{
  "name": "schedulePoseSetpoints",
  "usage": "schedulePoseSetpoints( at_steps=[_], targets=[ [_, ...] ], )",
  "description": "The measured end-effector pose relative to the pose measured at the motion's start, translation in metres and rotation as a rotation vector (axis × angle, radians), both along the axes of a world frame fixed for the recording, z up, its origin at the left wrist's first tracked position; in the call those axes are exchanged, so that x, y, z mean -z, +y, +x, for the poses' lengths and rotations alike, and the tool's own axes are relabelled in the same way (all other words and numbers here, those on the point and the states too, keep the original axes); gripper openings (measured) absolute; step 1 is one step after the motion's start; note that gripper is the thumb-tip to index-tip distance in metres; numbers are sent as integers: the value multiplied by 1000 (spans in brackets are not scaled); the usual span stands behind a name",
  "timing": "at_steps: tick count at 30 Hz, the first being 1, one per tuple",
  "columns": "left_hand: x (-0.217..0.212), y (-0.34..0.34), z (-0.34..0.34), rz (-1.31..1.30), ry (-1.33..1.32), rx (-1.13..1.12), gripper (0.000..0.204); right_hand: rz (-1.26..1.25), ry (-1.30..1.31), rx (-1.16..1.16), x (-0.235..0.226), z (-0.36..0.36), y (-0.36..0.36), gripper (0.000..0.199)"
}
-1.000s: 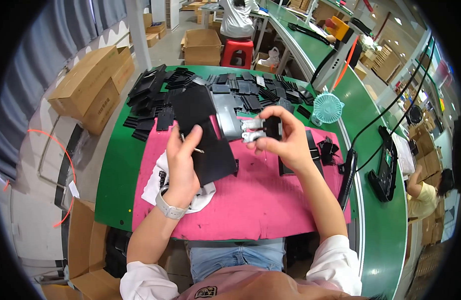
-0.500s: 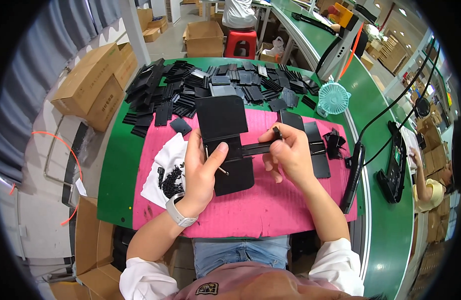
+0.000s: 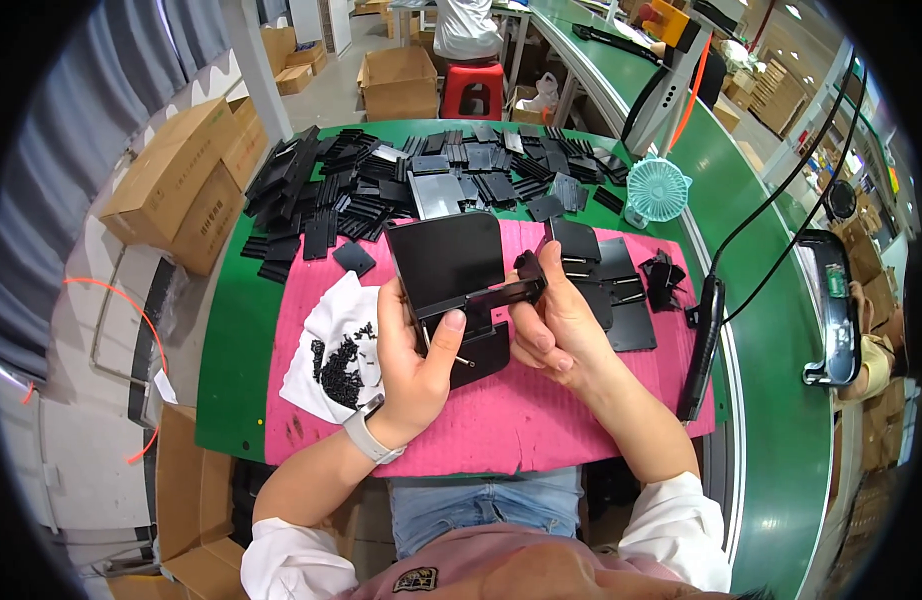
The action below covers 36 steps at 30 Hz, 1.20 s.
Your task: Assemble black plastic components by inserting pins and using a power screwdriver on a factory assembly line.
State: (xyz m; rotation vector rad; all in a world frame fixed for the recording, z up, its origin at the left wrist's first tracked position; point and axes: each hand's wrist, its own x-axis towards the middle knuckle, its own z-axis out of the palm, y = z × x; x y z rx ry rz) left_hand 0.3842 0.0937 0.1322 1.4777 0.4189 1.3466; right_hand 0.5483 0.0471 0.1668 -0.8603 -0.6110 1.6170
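Over the pink mat (image 3: 451, 440) I hold a black folding bracket (image 3: 446, 255) made of two flat plates with a narrow arm between them. My left hand (image 3: 416, 365) grips its left side, thumb pressed on the middle by the hinge, where a thin metal rod (image 3: 463, 361) sticks out. My right hand (image 3: 566, 325) pinches the outer end of the narrow arm (image 3: 511, 292) between thumb and fingers. Next to my left hand, a white cloth (image 3: 303, 375) bears a pile of small black screws (image 3: 341, 375).
Many black plates and slotted strips (image 3: 461, 160) cover the table's far side. Similar black plate assemblies (image 3: 621, 290) lie right of my hand, near small black parts (image 3: 663, 280). A teal fan (image 3: 658, 190) stands beside the green conveyor (image 3: 756, 400). A co-worker's hand touches a black casing (image 3: 836, 300).
The narrow arm has swung up from the bracket, and the plates have tilted. My right thumb now points upward. At the far right, the black casing has been lifted and turned by a co-worker.
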Motion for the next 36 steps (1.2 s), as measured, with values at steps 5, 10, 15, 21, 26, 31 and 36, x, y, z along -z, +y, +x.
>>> schedulePoseSetpoints(
  at_steps=[5, 10, 15, 21, 26, 31, 36],
  targets=[
    [1, 2, 3, -141, -100, 18, 44, -36, 163, 36, -11, -3, -1, 53],
    [-4, -1, 3, -160, -94, 67, 43, 129, 204, -85, 8, 9, 1, 49],
    [2, 4, 2, -189, -123, 52, 43, 130, 204, -165, 3, 7, 0, 49],
    [-4, 2, 0, -202, -81, 87, 41, 40, -222, -91, -2, 3, 1, 44],
    [-2, 3, 3, -318, -96, 99, 37, 391, -1156, 305, 30, 3, 14, 34],
    [1, 7, 3, -297, -92, 41, 36, 357, -903, 304, 26, -5, 12, 27],
    [13, 3, 7, -154, 51, 93, 43, 333, -855, 248, 42, -12, 10, 33]
  ],
)
